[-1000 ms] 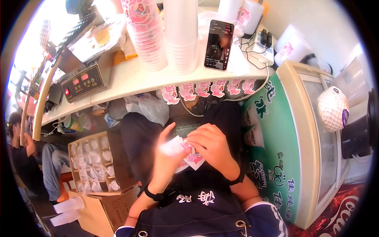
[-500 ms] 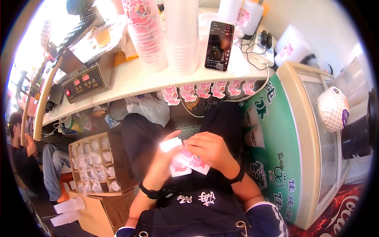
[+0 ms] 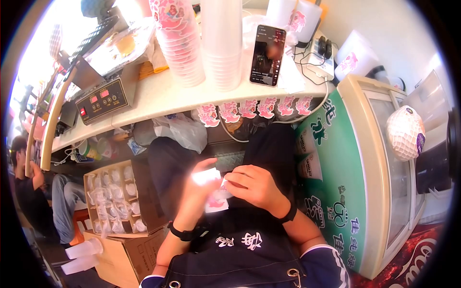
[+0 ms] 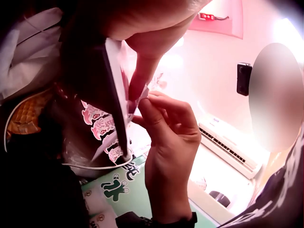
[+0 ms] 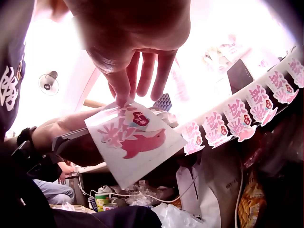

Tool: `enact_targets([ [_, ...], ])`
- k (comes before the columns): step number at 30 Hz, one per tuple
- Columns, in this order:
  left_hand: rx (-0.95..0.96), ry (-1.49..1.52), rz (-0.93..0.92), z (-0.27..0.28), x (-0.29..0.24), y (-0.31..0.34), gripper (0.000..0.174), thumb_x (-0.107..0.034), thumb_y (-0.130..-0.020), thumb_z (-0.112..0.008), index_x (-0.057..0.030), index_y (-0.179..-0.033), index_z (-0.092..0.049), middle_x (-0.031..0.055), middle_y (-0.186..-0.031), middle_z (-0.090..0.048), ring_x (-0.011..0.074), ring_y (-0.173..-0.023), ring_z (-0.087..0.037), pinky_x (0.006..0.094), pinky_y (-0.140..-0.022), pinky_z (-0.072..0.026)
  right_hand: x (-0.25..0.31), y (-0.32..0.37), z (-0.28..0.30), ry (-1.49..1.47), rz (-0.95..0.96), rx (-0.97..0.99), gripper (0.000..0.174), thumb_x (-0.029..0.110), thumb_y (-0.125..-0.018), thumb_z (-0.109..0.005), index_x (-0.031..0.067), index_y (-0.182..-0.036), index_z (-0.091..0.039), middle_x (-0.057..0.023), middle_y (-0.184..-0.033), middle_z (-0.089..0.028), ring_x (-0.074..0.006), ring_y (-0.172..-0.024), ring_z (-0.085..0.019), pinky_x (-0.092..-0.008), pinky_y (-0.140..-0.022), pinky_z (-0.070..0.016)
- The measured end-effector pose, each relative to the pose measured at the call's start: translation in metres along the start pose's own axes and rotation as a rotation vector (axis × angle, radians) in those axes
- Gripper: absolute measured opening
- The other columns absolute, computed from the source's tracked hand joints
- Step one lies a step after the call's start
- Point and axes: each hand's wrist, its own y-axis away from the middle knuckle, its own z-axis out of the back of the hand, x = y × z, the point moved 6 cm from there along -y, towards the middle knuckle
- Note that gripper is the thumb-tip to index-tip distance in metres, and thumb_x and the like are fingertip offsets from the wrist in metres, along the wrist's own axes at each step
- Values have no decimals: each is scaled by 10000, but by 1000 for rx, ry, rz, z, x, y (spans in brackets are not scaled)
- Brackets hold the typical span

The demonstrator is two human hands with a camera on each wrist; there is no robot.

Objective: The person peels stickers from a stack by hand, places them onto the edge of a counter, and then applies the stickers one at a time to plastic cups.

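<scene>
My left hand [image 3: 193, 194] holds a small stack of white sticker sheets [image 3: 207, 176], glaring bright in the head view; the left wrist view shows its thin edge [image 4: 116, 80]. With thumb and fingertips, my right hand [image 3: 258, 186] pinches at the corner of a square sticker [image 5: 137, 142] in front of the stack. This sticker has a pink dolphin and pink lettering on white. Below the fingers in the head view, another piece of pink-printed paper [image 3: 217, 204] hangs out. In the left wrist view the right hand [image 4: 171, 135] meets the left thumb at the paper.
Several pink stickers [image 3: 247, 109] hang along the edge of the counter [image 3: 144, 103]. Above them stand tall stacks of clear cups [image 3: 221, 53] and a phone [image 3: 267, 55]. A carton of wrapped items [image 3: 115, 199] is at left, a green-sided freezer [image 3: 331, 168] at right. Another person [image 3: 31, 192] sits far left.
Half a second ago two printed papers fanned out below the hands; now the right one no longer shows face-on. The right hand has shifted only slightly, and the left still holds the stack.
</scene>
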Motion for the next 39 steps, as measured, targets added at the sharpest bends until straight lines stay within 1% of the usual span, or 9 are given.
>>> enact_targets([
  [7,12,160,73,7,8,-1,566,25,-854,-680,-65,-1376,-480,13,-894,-647,102,-818,-647,246,-742,-526,-1,-1,-1,-16,-10,26,181,104,-676,-691,81,-849,-642,-4,-916,-604,-186,-858,-608,-302,-680,-524],
  [14,22,-8,38,7,3,0,585,-49,-827,-731,-44,-1367,-504,28,-933,-649,93,-799,-612,239,-748,-504,2,0,-3,-22,-8,40,194,86,-678,-683,72,-866,-636,-17,-963,-622,-204,-896,-614,-316,-725,-536],
  [20,9,70,113,13,5,-2,629,-44,-826,-723,-37,-1395,-455,13,-822,-608,79,-625,-586,257,-490,-492,3,-2,-5,-120,-67,59,228,39,-706,-670,44,-927,-618,-58,-1016,-639,-263,-1007,-621,-384,-864,-543],
  [22,46,144,176,22,14,-4,592,11,-865,-651,-49,-1414,-437,80,-1000,-673,151,-875,-681,286,-759,-559,0,-2,-5,-276,-106,19,213,11,-765,-680,40,-962,-604,-79,-980,-652,-283,-974,-636,-425,-923,-530],
  [25,56,211,206,34,26,-7,577,-4,-881,-637,-47,-1420,-436,89,-1036,-675,180,-911,-691,307,-798,-568,-7,-5,1,-638,-201,-156,89,-11,-904,-613,44,-930,-548,-100,-930,-693,-278,-913,-671,-508,-961,-489],
  [29,38,263,259,56,42,-16,571,-22,-898,-631,-45,-1432,-431,98,-1083,-681,192,-971,-694,321,-827,-578,-24,-23,-2,-809,-341,-386,85,-15,-938,-601,27,-994,-554,-91,-830,-682,-244,-800,-666,-483,-946,-484],
  [30,19,272,229,64,45,-18,513,-40,-906,-626,-44,-1398,-477,100,-1036,-692,196,-902,-703,321,-784,-587,-30,-30,-5,-500,-285,-331,347,-31,-904,-645,10,-1217,-504,-84,-797,-675,-210,-745,-652,-405,-918,-492],
  [34,-76,239,203,102,56,-17,417,-64,-914,-622,-47,-1324,-549,106,-925,-701,204,-757,-700,319,-688,-591,-54,-67,-60,-896,-640,-364,872,-74,-826,-723,22,-1515,-198,-42,-759,-663,-84,-714,-620,-221,-722,-491],
  [39,-287,251,52,150,51,-8,481,-19,-877,-664,-49,-1337,-529,92,-942,-690,200,-797,-700,320,-712,-584,-89,-83,-113,-869,-747,-483,872,-23,-812,-746,74,-1534,-267,-28,-673,-642,-84,-619,-572,-230,-639,-473],
])
